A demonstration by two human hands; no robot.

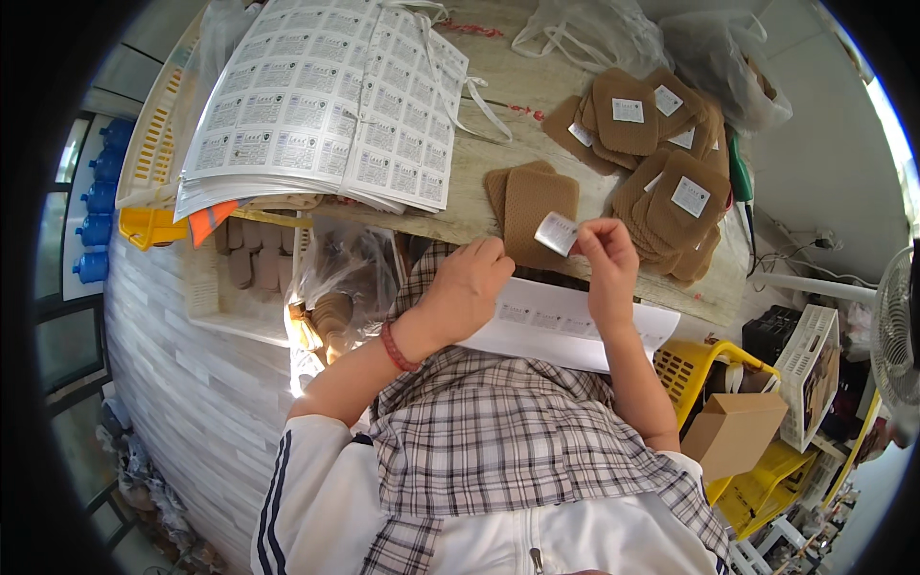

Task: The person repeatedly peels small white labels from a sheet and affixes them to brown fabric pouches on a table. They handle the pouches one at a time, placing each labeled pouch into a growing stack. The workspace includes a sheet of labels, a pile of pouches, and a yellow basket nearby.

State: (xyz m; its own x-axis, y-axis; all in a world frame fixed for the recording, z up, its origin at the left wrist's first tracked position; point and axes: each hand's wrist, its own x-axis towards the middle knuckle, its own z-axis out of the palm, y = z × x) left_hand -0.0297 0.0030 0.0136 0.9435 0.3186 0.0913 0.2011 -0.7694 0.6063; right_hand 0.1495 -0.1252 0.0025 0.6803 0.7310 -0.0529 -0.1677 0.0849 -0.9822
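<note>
My right hand (pixel 610 264) pinches a small shiny label (pixel 556 233) between thumb and forefinger. The label is over a brown textured fabric piece (pixel 539 196) at the table's near edge, with another such piece partly under it. To the left, my left hand (pixel 471 283) is closed, fingers curled together beside that piece's lower left corner; what its fingertips grip, if anything, is hidden. Below both hands a white sheet of printed labels (pixel 537 309) lies across my lap. Several brown pieces with white labels (pixel 690 196) are stacked on the right.
A thick stack of label sheets (pixel 316 105) covers the table's left. Clear plastic bags (pixel 594 34) lie at the back. A green-handled tool (pixel 740 172) is at the right edge. Yellow crates (pixel 678 379), a cardboard box (pixel 733 431) and a fan (pixel 896 331) stand right.
</note>
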